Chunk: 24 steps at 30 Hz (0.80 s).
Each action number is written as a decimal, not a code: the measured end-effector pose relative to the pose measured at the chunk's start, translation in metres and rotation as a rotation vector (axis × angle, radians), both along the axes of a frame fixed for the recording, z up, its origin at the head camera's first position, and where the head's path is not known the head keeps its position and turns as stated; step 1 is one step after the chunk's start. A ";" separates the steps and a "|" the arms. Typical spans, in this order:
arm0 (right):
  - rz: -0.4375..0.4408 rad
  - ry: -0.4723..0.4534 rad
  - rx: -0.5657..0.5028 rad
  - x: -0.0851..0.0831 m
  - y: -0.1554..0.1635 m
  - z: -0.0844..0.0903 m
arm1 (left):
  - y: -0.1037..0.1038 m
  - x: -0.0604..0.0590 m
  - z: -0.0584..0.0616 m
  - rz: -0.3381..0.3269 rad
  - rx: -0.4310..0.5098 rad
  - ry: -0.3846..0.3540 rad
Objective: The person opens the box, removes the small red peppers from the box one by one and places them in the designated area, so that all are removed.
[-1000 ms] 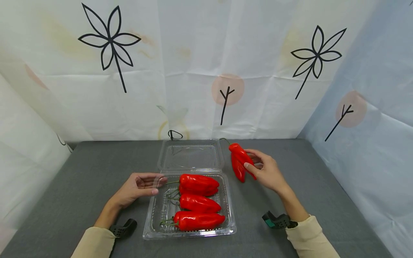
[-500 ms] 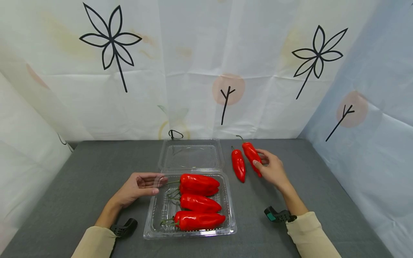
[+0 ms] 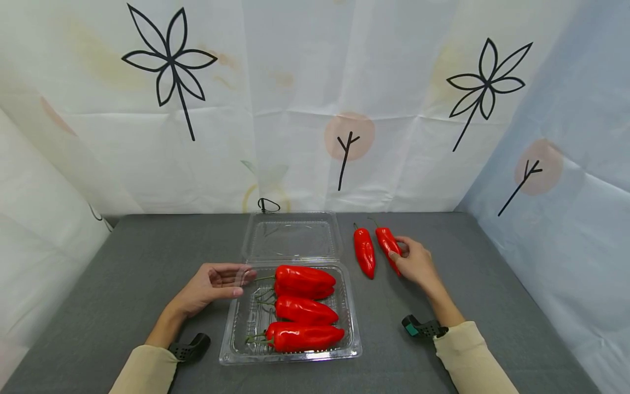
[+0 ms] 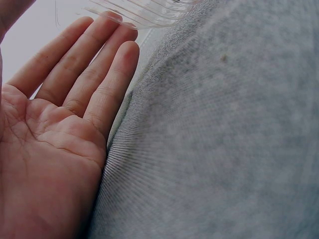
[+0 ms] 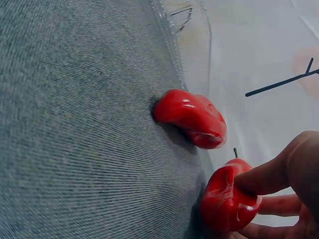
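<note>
A clear plastic clamshell box [image 3: 351,346] lies open on the grey table, its lid [image 3: 291,236] folded back. Three red peppers [image 3: 303,310] lie inside it side by side. My left hand [image 3: 213,284] rests flat against the box's left rim [image 4: 134,12], fingers straight [image 4: 94,74]. Right of the lid, my right hand [image 3: 412,261] grips a red pepper [image 3: 387,243] down on the table; in the right wrist view the fingers [image 5: 279,174] curl round this pepper [image 5: 227,201]. Another red pepper [image 3: 365,252] [image 5: 192,117] lies loose just left of it.
The grey cloth table [image 3: 123,262] is walled by white sheets with flower prints [image 3: 169,60] at the back and both sides. Black wrist mounts [image 3: 189,349] [image 3: 420,328] sit at my sleeves. A small black clip [image 3: 267,206] lies behind the lid.
My right hand carried its pepper from above the loose pepper rightward and down to the table, beside it. The left hand and the box stayed still.
</note>
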State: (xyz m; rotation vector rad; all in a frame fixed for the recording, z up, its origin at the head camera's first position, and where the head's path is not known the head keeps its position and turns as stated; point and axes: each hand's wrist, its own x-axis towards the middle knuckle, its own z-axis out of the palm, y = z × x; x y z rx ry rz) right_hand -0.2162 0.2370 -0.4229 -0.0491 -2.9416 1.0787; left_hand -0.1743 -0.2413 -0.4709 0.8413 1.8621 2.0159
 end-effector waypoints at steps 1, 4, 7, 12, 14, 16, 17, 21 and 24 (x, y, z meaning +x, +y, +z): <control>-0.001 0.001 0.005 0.000 0.000 -0.001 | 0.000 0.000 0.000 -0.001 0.001 0.002; -0.004 0.005 0.007 0.000 -0.001 -0.002 | 0.000 0.000 -0.001 0.001 -0.001 0.004; -0.007 0.012 0.008 0.001 -0.002 -0.003 | 0.000 0.000 -0.001 0.011 -0.010 -0.011; -0.009 0.021 0.004 0.000 -0.002 -0.004 | 0.000 0.000 0.000 0.030 -0.030 -0.031; -0.007 0.028 0.002 0.000 -0.002 -0.004 | 0.000 0.000 -0.001 0.022 -0.027 -0.018; -0.003 0.036 0.005 0.000 -0.002 -0.004 | -0.001 -0.001 -0.002 0.012 -0.017 -0.003; 0.000 0.041 0.006 0.000 -0.002 -0.004 | -0.001 -0.001 -0.003 0.008 -0.013 0.003; 0.007 0.048 0.009 0.000 -0.002 -0.004 | 0.000 -0.001 -0.002 0.010 -0.015 -0.002; 0.012 0.047 0.009 0.000 -0.001 -0.004 | 0.000 0.000 -0.002 0.022 -0.025 -0.018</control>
